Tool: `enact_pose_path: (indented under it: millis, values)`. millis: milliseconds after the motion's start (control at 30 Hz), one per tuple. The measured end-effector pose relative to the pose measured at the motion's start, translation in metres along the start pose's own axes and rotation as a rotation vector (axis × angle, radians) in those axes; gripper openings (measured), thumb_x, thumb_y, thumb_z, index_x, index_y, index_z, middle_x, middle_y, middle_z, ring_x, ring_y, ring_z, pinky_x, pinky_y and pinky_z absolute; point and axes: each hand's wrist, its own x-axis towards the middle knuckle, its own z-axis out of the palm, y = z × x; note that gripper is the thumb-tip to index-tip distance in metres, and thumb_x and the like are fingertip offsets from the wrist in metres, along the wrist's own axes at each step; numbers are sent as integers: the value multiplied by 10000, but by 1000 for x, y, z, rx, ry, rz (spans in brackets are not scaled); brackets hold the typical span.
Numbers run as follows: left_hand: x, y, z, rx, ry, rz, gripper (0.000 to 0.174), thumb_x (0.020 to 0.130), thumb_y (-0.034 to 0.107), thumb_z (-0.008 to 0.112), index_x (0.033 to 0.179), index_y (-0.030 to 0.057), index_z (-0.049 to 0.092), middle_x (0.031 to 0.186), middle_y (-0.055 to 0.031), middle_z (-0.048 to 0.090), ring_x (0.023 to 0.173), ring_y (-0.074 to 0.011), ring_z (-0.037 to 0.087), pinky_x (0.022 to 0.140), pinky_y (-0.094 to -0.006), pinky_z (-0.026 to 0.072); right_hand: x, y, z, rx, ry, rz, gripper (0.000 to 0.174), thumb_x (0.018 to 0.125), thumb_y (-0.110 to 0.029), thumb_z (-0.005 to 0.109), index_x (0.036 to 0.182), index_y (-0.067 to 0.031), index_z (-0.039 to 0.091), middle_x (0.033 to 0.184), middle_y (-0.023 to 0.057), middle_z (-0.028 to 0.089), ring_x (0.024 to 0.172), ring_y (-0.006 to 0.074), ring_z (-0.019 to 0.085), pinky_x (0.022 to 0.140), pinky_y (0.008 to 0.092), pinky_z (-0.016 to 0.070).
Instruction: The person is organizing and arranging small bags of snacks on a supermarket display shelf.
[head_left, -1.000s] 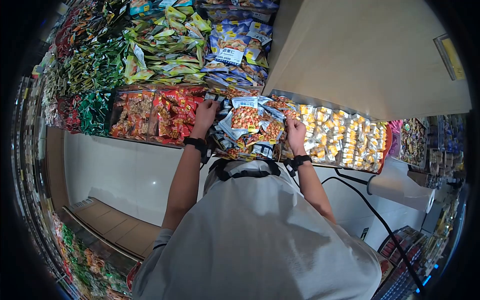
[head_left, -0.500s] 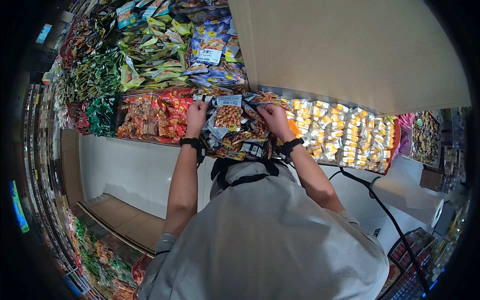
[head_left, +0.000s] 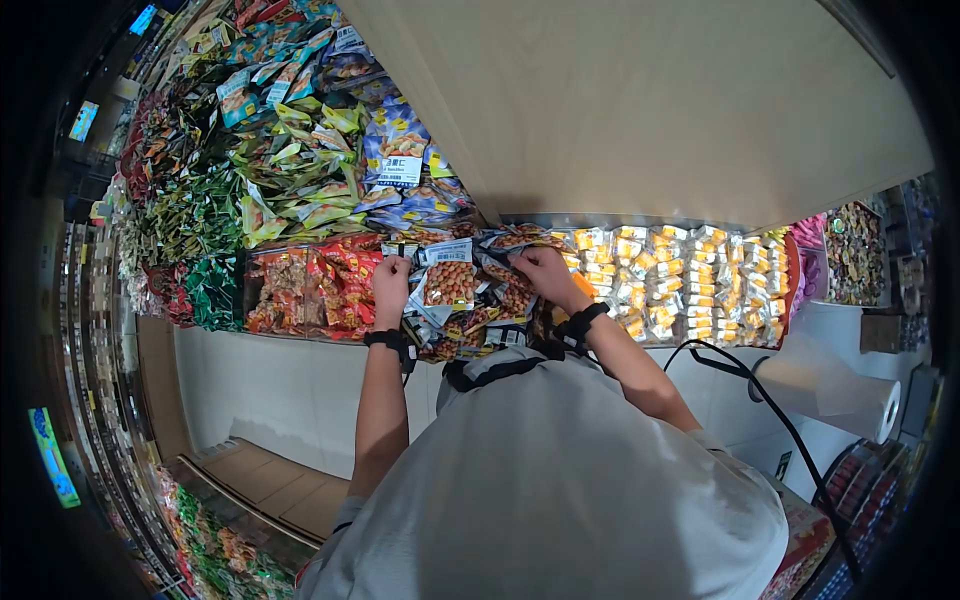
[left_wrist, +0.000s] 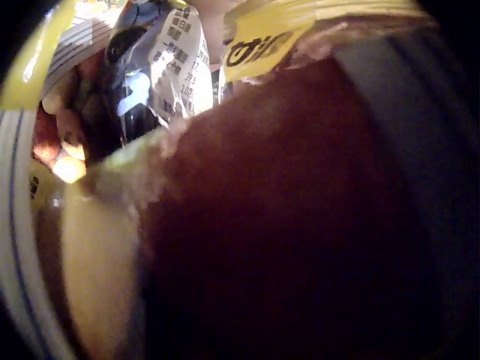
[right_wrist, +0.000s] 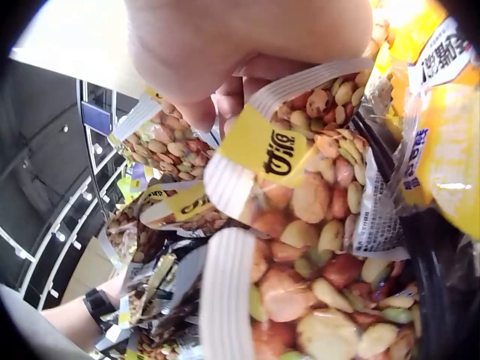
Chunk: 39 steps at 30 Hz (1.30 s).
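Bags of nuts lie heaped in a bin, and an upright one with a white label (head_left: 449, 285) stands between my hands. At the heap's left edge my left hand (head_left: 388, 288) pinches the top of a dark bag with a white label (head_left: 400, 249). My right hand (head_left: 552, 276) reaches in from the right, its curled fingers gripping the top of a mixed-nut bag (head_left: 513, 292). In the right wrist view, those fingers (right_wrist: 196, 114) are partly hidden behind bag seals and a yellow-tagged nut bag (right_wrist: 307, 187). Printed foil (left_wrist: 180, 71) shows close in the dim left wrist view.
Red packets (head_left: 342, 285) fill the bin left of the nuts; orange-and-white packets (head_left: 665, 280) fill the one on the right. Behind, green packets (head_left: 300, 170) and blue bags (head_left: 398, 135) are piled. A wooden panel (head_left: 640, 110) slants over the back right. A black cable (head_left: 765, 400) hangs at right.
My right hand has moved left from beside the orange-and-white packets onto the nut bags and now grips one. My left hand stays at the heap's left edge. The head view has shifted.
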Motion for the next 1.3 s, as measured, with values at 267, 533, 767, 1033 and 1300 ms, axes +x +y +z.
enact_pose_path:
  millis: [267, 533, 767, 1033, 1300]
  values:
    - [-3, 4, 1, -2, 16, 4, 338, 1001, 270, 698, 817, -11, 661, 660, -34, 603, 625, -128, 541, 613, -349, 438, 2, -45, -7, 371, -150, 92, 463, 1049, -387, 695, 792, -2, 719, 623, 21, 641, 580, 86, 600, 547, 269, 430]
    - [-11, 23, -3, 78, 48, 2, 328, 997, 225, 689, 786, -17, 623, 669, -41, 598, 647, -126, 532, 626, -339, 439, 10, -29, 20, -8, -55, -91, 362, 1011, -312, 715, 936, 40, 753, 652, 151, 612, 606, 213, 570, 630, 398, 475]
    - [-14, 29, -3, 68, 36, -46, 290, 1019, 193, 676, 823, -19, 652, 675, -40, 603, 645, -125, 529, 621, -339, 436, 11, -30, 19, -33, -71, -36, 343, 1018, -264, 710, 890, 54, 721, 645, 152, 598, 598, 206, 543, 614, 396, 460]
    - [-10, 13, 0, 11, 37, -25, 321, 1007, 264, 692, 844, -12, 687, 677, -109, 651, 628, -230, 617, 625, -405, 465, 12, -26, 23, -41, -37, -83, 352, 1024, -239, 711, 812, 40, 677, 614, 113, 534, 589, 171, 481, 586, 377, 421]
    - [-13, 18, -2, 25, 42, -36, 336, 1003, 290, 705, 851, -10, 695, 687, -132, 667, 624, -249, 622, 624, -416, 472, 12, -20, 24, 18, -49, -80, 436, 1024, -243, 706, 708, 19, 562, 600, 83, 464, 578, 158, 429, 573, 383, 382]
